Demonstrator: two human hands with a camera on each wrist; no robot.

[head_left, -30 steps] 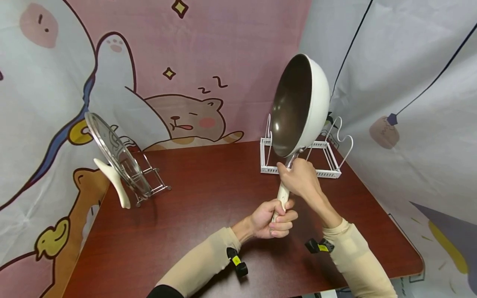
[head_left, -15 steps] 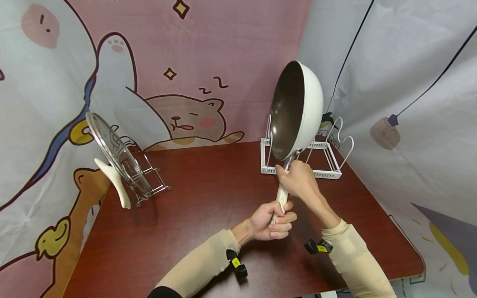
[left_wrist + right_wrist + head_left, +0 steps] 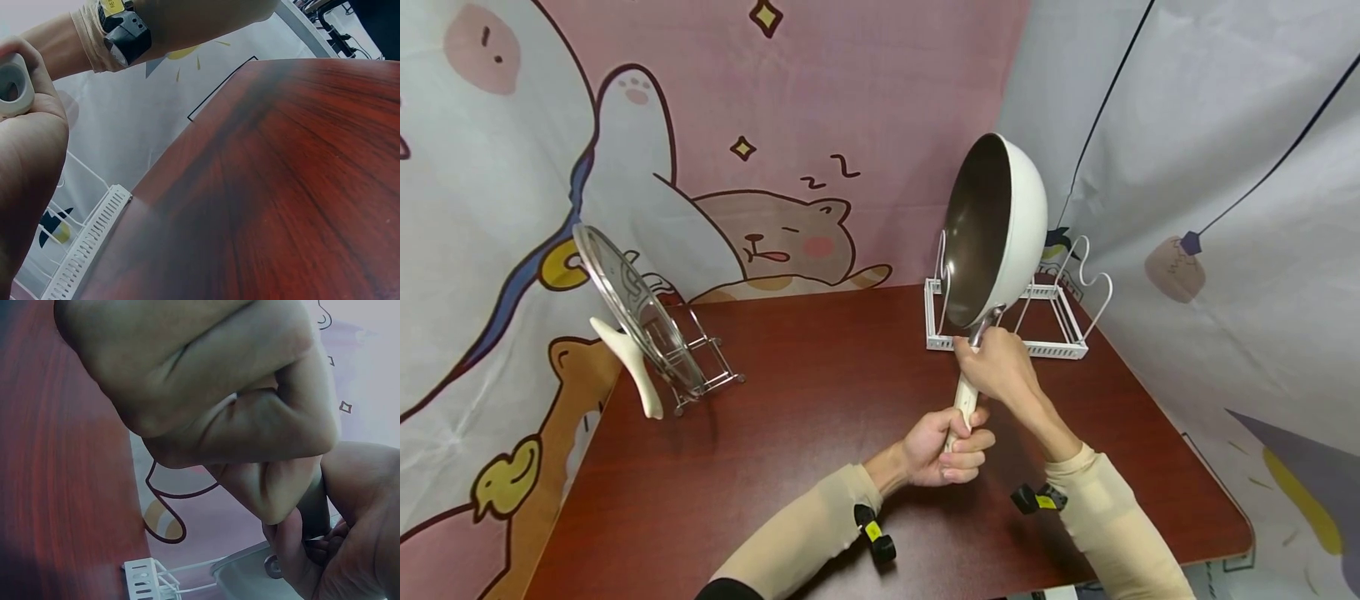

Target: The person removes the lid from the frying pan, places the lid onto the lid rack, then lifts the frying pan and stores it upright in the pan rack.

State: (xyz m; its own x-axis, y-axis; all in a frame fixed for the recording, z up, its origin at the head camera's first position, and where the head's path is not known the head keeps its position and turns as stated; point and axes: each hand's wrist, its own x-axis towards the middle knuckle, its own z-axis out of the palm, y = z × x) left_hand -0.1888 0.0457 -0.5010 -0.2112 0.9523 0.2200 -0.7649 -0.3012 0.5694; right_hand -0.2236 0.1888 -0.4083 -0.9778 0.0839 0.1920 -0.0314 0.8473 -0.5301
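A deep frying pan [image 3: 1028,221], white outside and brown inside, is held on its side with its opening facing left. Its cream handle [image 3: 966,393] slants down toward me. Near the handle's end, my left hand [image 3: 943,446] wraps its fingers around it; the hollow handle end [image 3: 25,84] shows in the left wrist view. My right hand [image 3: 1000,360] grips the handle higher up, close to the pan. Behind the pan stands a white wire rack [image 3: 1056,350] with curved uprights. Whether pan and rack touch, I cannot tell.
At the table's left stands a chrome wire rack [image 3: 718,379] holding a glass lid [image 3: 640,304] on edge, with a cream handle [image 3: 628,367] on it. Printed cloth [image 3: 850,100] hangs behind the brown table [image 3: 820,358].
The pan has come down and slightly left, lower in front of the white rack. Both hands keep hold of its handle and have shifted a little downward with it.
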